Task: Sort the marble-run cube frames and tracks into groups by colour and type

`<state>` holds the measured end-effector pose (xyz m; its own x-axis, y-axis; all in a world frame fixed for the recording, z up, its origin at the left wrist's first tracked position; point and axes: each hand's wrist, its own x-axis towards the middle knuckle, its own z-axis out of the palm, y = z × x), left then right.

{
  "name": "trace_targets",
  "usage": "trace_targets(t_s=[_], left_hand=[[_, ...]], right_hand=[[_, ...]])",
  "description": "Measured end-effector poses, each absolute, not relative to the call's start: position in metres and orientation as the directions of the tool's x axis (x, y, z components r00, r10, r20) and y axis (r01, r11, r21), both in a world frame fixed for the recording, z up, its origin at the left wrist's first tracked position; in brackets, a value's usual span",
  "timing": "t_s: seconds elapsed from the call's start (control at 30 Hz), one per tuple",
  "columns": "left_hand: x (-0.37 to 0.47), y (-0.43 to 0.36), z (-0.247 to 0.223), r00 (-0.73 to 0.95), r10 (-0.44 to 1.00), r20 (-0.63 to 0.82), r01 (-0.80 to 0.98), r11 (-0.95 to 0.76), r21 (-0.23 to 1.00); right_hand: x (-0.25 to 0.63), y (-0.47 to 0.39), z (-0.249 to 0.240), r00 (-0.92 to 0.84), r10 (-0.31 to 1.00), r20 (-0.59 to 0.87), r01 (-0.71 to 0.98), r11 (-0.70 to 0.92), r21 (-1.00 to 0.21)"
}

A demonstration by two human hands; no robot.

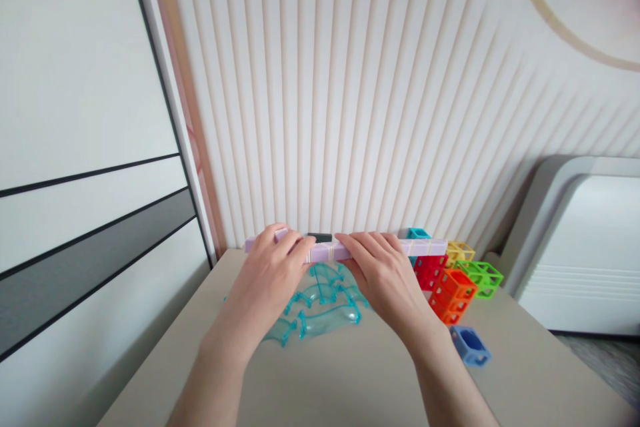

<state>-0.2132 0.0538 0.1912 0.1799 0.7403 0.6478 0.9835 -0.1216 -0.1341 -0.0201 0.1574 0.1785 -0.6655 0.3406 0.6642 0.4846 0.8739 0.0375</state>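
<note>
A long, narrow row of light purple blocks [321, 252] is held level above the far part of the table, side to side. My left hand [270, 273] is closed round its left part, and my right hand [383, 267] grips it right of the middle. Both thumbs are on the near side or underneath, partly hidden. The right end of the row sticks out past my right hand. Below and between my hands, several clear teal curved tube pieces [330, 321] lie on the table.
On the right of the table [350, 387] are red [429, 272], orange [453, 295], yellow [460, 252], green [481, 277] and teal open-frame cubes. A blue cube [470, 345] lies nearer. A small black object [320, 237] is by the ribbed wall [320, 93].
</note>
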Motion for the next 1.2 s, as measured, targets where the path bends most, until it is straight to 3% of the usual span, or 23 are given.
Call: trace_targets(t_s=[0.1, 0.33, 0.47, 0.53, 0.67, 0.8, 0.9, 1.07, 1.2], left_hand=[[-0.209, 0.052, 0.195, 0.204, 0.698, 0.686, 0.979, -0.132, -0.157], [-0.202, 0.052, 0.192, 0.258, 0.477, 0.840, 0.965, -0.159, -0.206], [-0.189, 0.062, 0.181, 0.250, 0.310, 0.917, 0.968, -0.061, -0.243], [-0.185, 0.068, 0.176, 0.245, 0.261, 0.934, 0.969, -0.026, -0.247], [-0.192, 0.076, 0.170, 0.178, 0.288, 0.941, 0.983, -0.003, -0.185], [-0.217, 0.080, 0.168, -0.036, 0.398, 0.917, 0.992, 0.129, -0.017], [-0.226, 0.080, 0.168, -0.130, 0.433, 0.892, 0.975, 0.221, 0.035], [-0.212, 0.079, 0.169, -0.060, 0.521, 0.851, 0.988, 0.153, -0.024], [-0.208, 0.081, 0.169, 0.042, 0.646, 0.762, 0.993, 0.060, -0.105]], right_hand=[[-0.018, 0.157, 0.179, -0.669, 0.368, 0.646, 0.457, 0.889, -0.033], [-0.015, 0.142, 0.185, -0.601, 0.584, 0.546, 0.282, 0.794, -0.539], [-0.025, 0.135, 0.185, -0.560, 0.752, 0.347, 0.072, 0.462, -0.884], [-0.028, 0.135, 0.186, -0.612, 0.765, 0.199, -0.011, 0.243, -0.970], [-0.027, 0.141, 0.188, -0.732, 0.675, 0.090, -0.099, 0.025, -0.995], [-0.021, 0.146, 0.185, -0.867, 0.490, 0.087, -0.080, 0.035, -0.996], [-0.024, 0.145, 0.180, -0.891, 0.444, 0.090, -0.060, 0.080, -0.995], [-0.033, 0.141, 0.176, -0.920, 0.391, 0.015, 0.013, 0.068, -0.998], [-0.030, 0.148, 0.177, -0.928, 0.373, 0.015, 0.075, 0.226, -0.971]])
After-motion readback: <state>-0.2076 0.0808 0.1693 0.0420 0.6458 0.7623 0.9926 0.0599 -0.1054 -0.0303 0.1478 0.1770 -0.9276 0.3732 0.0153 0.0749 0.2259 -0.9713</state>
